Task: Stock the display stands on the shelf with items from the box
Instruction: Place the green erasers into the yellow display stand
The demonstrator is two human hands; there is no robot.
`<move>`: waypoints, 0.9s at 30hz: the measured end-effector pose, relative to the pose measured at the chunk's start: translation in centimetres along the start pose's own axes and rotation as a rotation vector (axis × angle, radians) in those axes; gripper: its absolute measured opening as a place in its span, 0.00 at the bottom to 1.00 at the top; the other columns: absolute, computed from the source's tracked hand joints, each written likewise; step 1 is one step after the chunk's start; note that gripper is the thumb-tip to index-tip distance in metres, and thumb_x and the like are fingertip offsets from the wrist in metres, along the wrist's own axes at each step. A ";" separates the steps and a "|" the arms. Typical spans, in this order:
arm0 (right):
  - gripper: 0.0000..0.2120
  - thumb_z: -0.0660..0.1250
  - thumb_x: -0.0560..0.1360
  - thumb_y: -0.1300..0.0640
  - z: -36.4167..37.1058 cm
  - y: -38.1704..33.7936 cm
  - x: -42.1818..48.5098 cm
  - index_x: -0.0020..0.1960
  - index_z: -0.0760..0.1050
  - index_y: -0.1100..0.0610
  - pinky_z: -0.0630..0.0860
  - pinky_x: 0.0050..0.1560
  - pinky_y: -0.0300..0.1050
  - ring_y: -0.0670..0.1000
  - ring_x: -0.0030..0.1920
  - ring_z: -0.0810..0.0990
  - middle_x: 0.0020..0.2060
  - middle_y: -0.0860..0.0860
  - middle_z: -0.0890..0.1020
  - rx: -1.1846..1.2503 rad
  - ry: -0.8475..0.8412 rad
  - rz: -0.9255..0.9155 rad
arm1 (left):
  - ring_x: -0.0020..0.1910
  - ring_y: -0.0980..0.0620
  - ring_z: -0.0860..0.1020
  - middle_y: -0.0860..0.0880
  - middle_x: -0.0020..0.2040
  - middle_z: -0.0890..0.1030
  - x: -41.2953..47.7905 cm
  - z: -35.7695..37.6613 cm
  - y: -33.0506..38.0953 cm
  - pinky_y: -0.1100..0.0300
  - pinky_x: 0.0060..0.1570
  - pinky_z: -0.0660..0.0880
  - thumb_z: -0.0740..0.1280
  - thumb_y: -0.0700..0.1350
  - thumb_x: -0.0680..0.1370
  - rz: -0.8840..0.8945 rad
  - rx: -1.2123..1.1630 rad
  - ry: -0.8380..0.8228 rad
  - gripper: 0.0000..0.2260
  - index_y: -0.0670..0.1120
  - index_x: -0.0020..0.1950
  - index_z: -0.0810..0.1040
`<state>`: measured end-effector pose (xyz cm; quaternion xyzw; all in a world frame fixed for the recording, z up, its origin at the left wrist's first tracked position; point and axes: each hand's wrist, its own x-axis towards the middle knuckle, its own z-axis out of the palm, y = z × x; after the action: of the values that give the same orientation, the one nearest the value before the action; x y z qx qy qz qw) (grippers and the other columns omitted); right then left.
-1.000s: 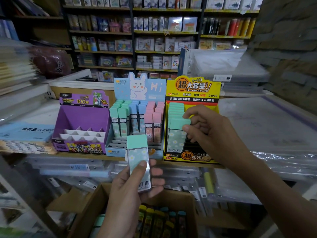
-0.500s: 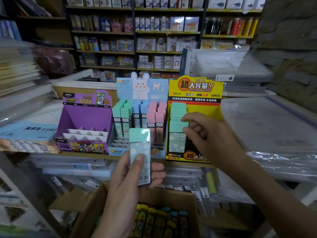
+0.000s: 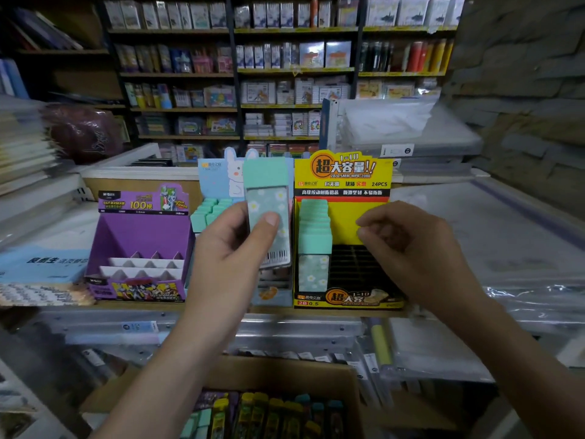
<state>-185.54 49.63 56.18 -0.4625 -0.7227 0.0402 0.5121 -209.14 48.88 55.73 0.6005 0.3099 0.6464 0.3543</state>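
My left hand [image 3: 232, 248] holds a mint-green lead case [image 3: 268, 210] with white flowers upright, raised in front of the blue rabbit display stand [image 3: 218, 175]. To its right stands the yellow display stand [image 3: 343, 172], its left column filled with several mint-green cases [image 3: 315, 236] and its black slots to the right bare. My right hand [image 3: 408, 245] hovers over those slots with fingers curled and nothing in it. The cardboard box [image 3: 285, 372] with colourful cases lies below, at the bottom edge.
A purple display stand [image 3: 142, 245] with white dividers sits left of the blue one. Clear plastic folders lie on the shelf at right [image 3: 490, 236] and below. Stacked books are at far left; stocked shelves fill the background.
My right hand let go of the mint case in the yellow stand's left column and drew back to the right. My left hand rose with its case from near the box to stand height.
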 end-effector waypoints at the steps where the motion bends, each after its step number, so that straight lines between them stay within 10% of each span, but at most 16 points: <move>1: 0.07 0.74 0.74 0.63 -0.7 0.2 0.1 0.47 0.83 0.52 0.74 0.38 0.33 0.48 0.37 0.78 0.36 0.44 0.80 0.002 0.022 0.017 | 0.48 0.54 0.81 0.47 0.49 0.86 0.8 0.3 0.3 0.57 0.48 0.76 0.67 0.46 0.82 0.018 -0.005 -0.016 0.07 0.47 0.55 0.84; 27: 0.06 0.73 0.74 0.59 -5.6 6.9 -0.9 0.44 0.80 0.48 0.76 0.41 0.32 0.42 0.40 0.80 0.35 0.42 0.81 -0.203 0.042 0.207 | 0.49 0.52 0.86 0.51 0.51 0.87 12.9 7.5 -3.6 0.47 0.54 0.83 0.74 0.35 0.75 -0.024 0.365 -0.356 0.16 0.50 0.58 0.78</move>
<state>-176.80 50.57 54.58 -0.5848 -0.6605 0.0096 0.4708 -201.77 61.36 60.60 0.7550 0.3615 0.4596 0.2967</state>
